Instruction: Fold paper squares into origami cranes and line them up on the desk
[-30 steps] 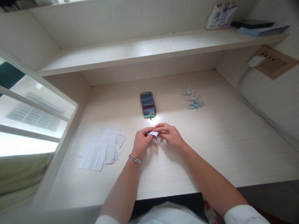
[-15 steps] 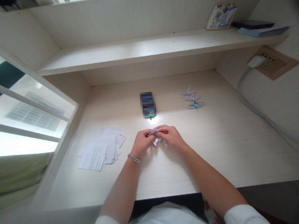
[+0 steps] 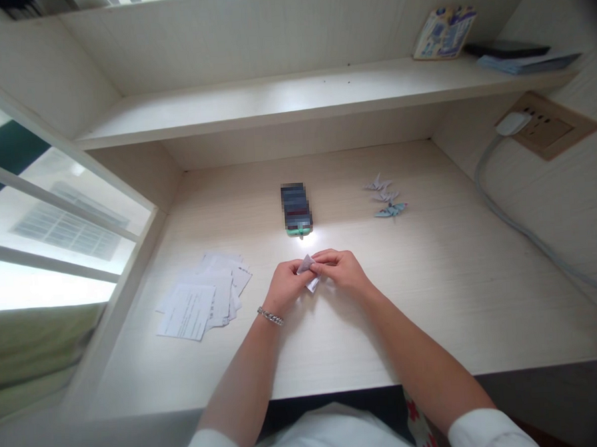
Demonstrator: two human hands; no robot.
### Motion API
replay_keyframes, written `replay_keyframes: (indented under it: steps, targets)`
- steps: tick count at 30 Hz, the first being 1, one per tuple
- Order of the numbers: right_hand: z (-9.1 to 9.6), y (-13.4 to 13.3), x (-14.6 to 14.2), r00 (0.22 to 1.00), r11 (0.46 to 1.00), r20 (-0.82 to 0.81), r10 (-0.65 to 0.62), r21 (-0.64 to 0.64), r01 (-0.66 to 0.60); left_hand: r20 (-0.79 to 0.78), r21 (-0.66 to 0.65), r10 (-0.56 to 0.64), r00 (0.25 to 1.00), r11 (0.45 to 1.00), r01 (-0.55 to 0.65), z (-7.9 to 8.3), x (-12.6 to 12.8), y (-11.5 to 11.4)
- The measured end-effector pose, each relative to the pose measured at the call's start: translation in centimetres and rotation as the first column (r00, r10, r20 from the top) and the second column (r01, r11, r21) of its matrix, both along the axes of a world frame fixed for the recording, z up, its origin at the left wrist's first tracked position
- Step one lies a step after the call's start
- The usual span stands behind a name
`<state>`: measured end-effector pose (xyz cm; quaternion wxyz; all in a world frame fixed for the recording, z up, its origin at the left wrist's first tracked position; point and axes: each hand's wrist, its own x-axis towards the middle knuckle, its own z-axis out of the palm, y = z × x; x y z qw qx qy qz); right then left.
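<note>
My left hand (image 3: 285,285) and my right hand (image 3: 342,272) meet over the middle of the desk (image 3: 432,296), both pinched on a small folded piece of white paper (image 3: 308,271) held between their fingertips. A silver bracelet (image 3: 270,316) sits on my left wrist. Most of the paper is hidden by my fingers. A phone (image 3: 296,209) lies flat just beyond my hands.
A loose pile of white paper slips (image 3: 202,296) lies left of my hands. Three folded paper cranes (image 3: 386,197) stand at the back right. A shelf (image 3: 292,97) runs above the desk. On the right wall, a plug and cable (image 3: 509,124) hang from a socket.
The paper has been folded up from a flatter white piece into a smaller, narrower shape. My fingers have closed in tighter on it. The hands stay in place.
</note>
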<state>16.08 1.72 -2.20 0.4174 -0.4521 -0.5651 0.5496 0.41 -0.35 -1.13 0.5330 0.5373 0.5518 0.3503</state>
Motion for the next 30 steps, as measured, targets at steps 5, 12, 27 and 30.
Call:
replay_keyframes:
  steps: [5, 12, 27, 30]
  targets:
    - [0.13, -0.01, 0.15, 0.999, 0.999, -0.011, 0.03, -0.035, -0.03, -0.024, -0.029, -0.036, 0.999, 0.999, 0.036, -0.41, -0.18, -0.03]
    - [0.32, -0.08, 0.0, 0.998, 0.999, 0.04, -0.038, -0.032, 0.039, -0.003, -0.043, -0.098, 0.995, 0.994, 0.098, -0.46, -0.18, -0.1]
    - [0.34, -0.03, 0.06, 0.999, 0.994, 0.005, -0.048, -0.097, 0.048, -0.001, -0.076, -0.134, 0.991, 0.988, 0.134, -0.46, -0.1, -0.19]
    - [0.22, -0.05, 0.06, 0.998, 0.992, 0.002, -0.058, -0.108, 0.058, 0.0, -0.08, -0.147, 0.989, 0.986, 0.147, -0.43, -0.11, -0.21]
